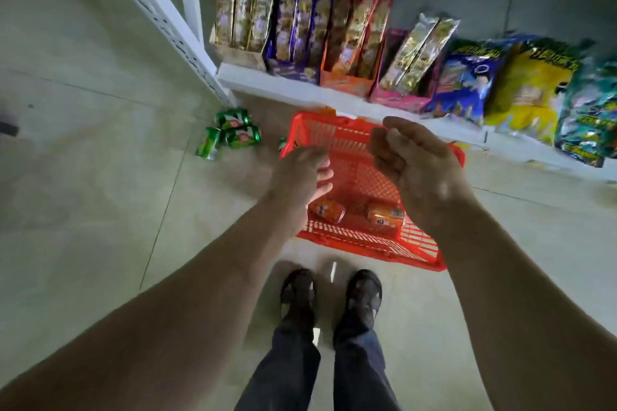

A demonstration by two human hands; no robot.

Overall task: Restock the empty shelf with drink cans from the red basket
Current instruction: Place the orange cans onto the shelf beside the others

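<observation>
No print on cans or packets is legible.

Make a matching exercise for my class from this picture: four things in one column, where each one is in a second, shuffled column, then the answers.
Things
1. orange cans
2. green cans
3. snack packets
4. red basket

Places
A. on the white shelf
B. on the floor, in front of the feet
C. inside the basket
D. loose on the floor, left of the basket

Pairs: 1-C, 2-D, 3-A, 4-B

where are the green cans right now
In the head view the green cans lie on their sides on the floor tiles, left of the red basket, near the foot of the white shelf upright.
</observation>
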